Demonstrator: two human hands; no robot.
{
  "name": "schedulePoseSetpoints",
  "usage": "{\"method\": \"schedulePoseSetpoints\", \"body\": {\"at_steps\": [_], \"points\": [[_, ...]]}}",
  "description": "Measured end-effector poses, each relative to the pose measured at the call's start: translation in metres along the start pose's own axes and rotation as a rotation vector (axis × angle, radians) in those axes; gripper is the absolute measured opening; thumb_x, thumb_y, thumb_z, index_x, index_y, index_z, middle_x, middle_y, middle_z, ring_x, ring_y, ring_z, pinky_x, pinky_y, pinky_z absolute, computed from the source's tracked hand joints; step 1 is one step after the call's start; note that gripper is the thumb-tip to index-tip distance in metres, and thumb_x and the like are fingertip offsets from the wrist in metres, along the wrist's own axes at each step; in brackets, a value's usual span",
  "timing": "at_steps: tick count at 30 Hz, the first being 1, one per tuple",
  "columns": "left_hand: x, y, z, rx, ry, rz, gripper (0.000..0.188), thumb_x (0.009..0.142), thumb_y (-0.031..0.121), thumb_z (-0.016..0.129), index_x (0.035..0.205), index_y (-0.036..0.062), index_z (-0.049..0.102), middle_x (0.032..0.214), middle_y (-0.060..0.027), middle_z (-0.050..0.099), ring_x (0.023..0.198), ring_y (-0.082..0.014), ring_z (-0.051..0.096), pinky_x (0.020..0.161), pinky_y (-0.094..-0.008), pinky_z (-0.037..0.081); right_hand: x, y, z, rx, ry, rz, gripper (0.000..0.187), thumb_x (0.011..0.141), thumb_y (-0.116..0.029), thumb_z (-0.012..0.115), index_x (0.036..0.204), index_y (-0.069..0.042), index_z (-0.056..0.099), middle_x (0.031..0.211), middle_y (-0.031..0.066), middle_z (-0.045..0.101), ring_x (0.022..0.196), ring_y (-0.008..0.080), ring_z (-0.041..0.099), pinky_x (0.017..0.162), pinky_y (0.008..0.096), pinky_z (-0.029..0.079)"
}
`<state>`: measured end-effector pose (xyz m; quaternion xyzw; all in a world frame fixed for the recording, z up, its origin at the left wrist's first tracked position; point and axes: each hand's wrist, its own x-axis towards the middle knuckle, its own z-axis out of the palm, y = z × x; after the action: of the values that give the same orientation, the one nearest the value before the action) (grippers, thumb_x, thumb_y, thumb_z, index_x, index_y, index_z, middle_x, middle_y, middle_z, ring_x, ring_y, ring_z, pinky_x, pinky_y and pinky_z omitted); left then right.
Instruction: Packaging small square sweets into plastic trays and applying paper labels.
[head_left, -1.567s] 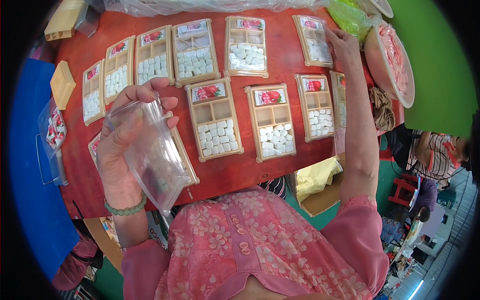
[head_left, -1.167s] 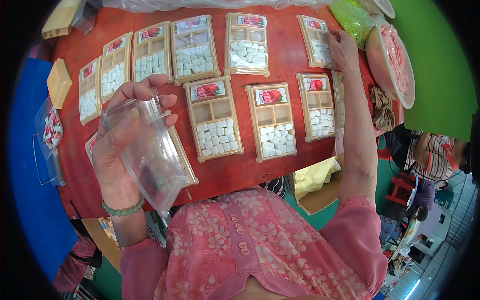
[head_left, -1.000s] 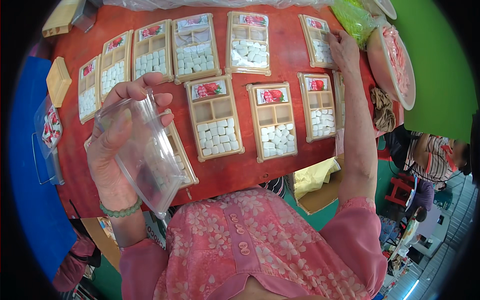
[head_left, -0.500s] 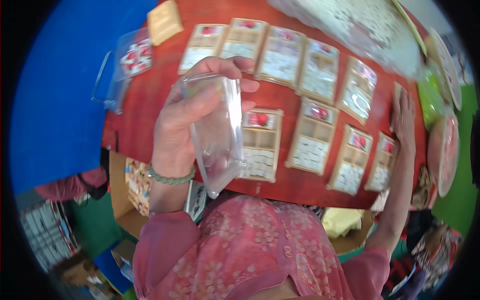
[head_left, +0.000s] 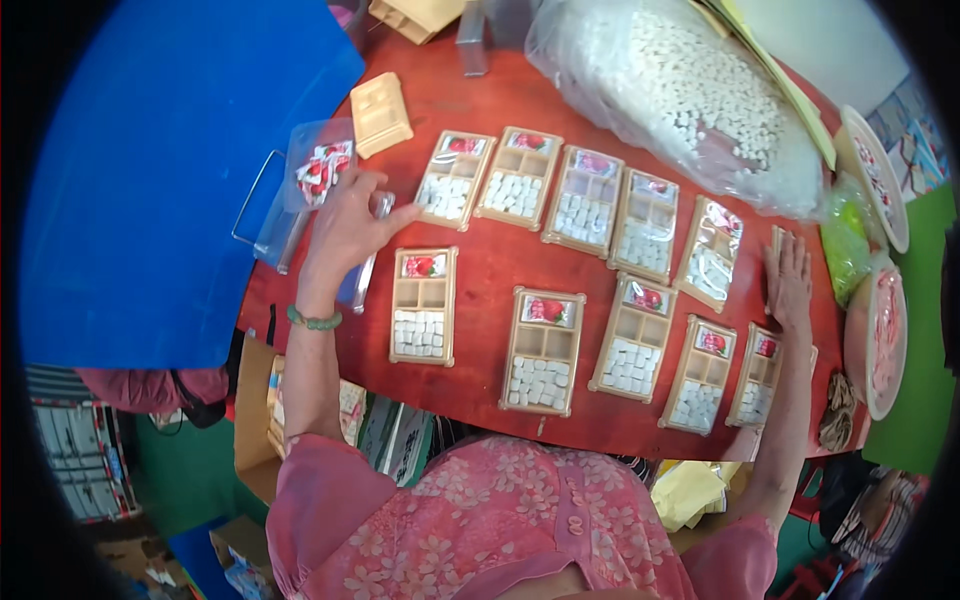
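My left hand [head_left: 350,222], with a beaded bracelet at its wrist, reaches over the table's left side. Its thumb is spread away from the bent fingers, near the corner of a tan compartment tray [head_left: 450,185]. Under and beside this hand shows clear plastic [head_left: 357,285], perhaps a lid, partly hidden. My right hand [head_left: 789,272] lies flat at the table's right edge, fingers stretched over a thin tan piece mostly covered. Between the hands, two rows of trays hold white pieces and a red-printed sachet each; one front tray [head_left: 423,305] sits nearest my left forearm.
A clear handled bin [head_left: 285,235] with red-and-white sachets [head_left: 325,172] stands at the left, beside a stacked tan tray [head_left: 381,115]. A big plastic bag of white pieces [head_left: 690,100] lies at the back. Bowls [head_left: 875,340] line the right edge, with a green bag [head_left: 846,240].
My left hand has let go of the clear plastic lid it held up and moved down and away toward the left side. The view has shifted; my right hand stays at the table edge.
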<state>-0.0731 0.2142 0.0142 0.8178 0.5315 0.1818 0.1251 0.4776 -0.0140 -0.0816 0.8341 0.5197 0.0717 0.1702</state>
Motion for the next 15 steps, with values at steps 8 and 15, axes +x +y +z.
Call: {"method": "schedulePoseSetpoints", "body": {"at_steps": [8, 15], "points": [[-0.002, -0.04, 0.019, 0.194, 0.026, 0.094, 0.068, 0.077, 0.044, 0.071, 0.123, -0.0032, 0.051, 0.116, -0.0217, 0.056, 0.107, -0.0331, 0.055, 0.09, -0.0398, 0.046, -0.016, 0.005, -0.001, -0.003, 0.209, -0.16, 0.051, 0.085, -0.009, 0.044, 0.136, -0.009, 0.038, 0.148, 0.0189, 0.025, 0.139, 0.0377, 0.02, 0.112, 0.0498, 0.02], [0.007, -0.071, 0.032, 0.258, 0.016, 0.116, 0.061, 0.088, 0.051, 0.054, 0.124, 0.0022, 0.054, 0.123, -0.0219, 0.055, 0.115, -0.0358, 0.052, 0.096, -0.0402, 0.041, -0.08, -0.008, -0.103, 0.923, 0.423, -0.047, 0.056, 0.094, -0.043, 0.047, 0.119, 0.006, 0.054, 0.123, 0.02, 0.056, 0.116, 0.0321, 0.05, 0.099, 0.0359, 0.037]]}}
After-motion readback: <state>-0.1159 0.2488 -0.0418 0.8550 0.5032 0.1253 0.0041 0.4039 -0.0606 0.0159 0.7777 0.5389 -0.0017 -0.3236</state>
